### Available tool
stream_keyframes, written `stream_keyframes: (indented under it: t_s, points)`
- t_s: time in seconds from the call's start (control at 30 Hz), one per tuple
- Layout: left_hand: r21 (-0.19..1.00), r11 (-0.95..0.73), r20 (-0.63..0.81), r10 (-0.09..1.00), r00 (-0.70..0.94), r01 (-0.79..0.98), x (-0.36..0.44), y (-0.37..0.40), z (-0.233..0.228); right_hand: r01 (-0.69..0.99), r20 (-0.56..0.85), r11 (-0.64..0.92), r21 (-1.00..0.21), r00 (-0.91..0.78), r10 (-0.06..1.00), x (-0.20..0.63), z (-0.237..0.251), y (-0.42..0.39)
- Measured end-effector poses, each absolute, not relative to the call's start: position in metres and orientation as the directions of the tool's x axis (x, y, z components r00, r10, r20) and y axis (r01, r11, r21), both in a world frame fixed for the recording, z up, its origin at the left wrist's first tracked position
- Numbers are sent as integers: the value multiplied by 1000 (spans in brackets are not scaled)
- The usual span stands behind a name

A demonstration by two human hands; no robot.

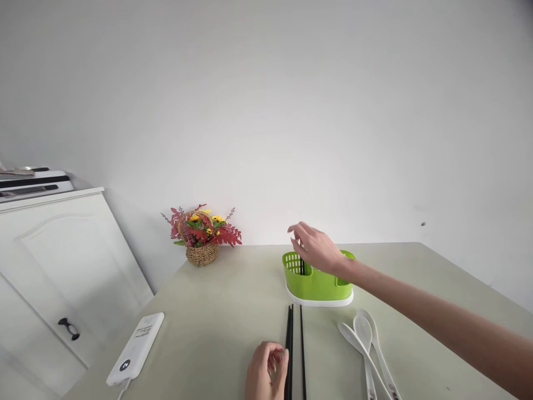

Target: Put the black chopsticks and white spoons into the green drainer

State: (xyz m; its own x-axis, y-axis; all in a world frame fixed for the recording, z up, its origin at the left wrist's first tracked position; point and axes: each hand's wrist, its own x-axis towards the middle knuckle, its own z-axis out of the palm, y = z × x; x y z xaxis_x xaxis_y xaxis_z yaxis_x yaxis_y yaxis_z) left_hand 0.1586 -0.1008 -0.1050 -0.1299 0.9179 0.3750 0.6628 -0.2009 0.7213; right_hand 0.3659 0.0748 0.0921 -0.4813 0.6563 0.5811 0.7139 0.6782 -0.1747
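My right hand (316, 247) is above the left compartment of a green cutlery holder (318, 286) with a white base. Its fingers are closed around the upper ends of black chopsticks (302, 268), which stand upright in that compartment; the hand partly hides them. My left hand (267, 369) rests low on the table, fingers loosely curled with a gap to the thumb and nothing visible between them. Its thumb side is right beside several black chopsticks (290, 333) lying lengthwise on the table. A single chopstick (302, 344) lies slightly apart to their right.
White spoons (363, 333), partly crossed, lie right of the chopsticks. A white power bank (137, 347) with a cable is at the table's left edge. A wicker basket (202, 254) of artificial flowers stands by the wall. A white cabinet (62, 266) is at far left.
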Motion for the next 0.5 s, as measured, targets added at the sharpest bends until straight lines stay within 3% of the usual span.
stream_keyframes:
  t_s: [0.17, 0.37, 0.5]
  points:
    - [591, -247, 420, 907, -31, 768, 156, -106, -100, 482, 408, 871, 94, -817, 408, 360, 44, 16]
    - [530, -219, 459, 886, -60, 819, 154, -106, -103, 296, 263, 918, 263, -938, 227, 368, -21, -55]
    - [516, -152, 417, 904, -92, 843, 152, -104, -103, 178, 311, 906, 384, -949, 55, 374, -65, -81]
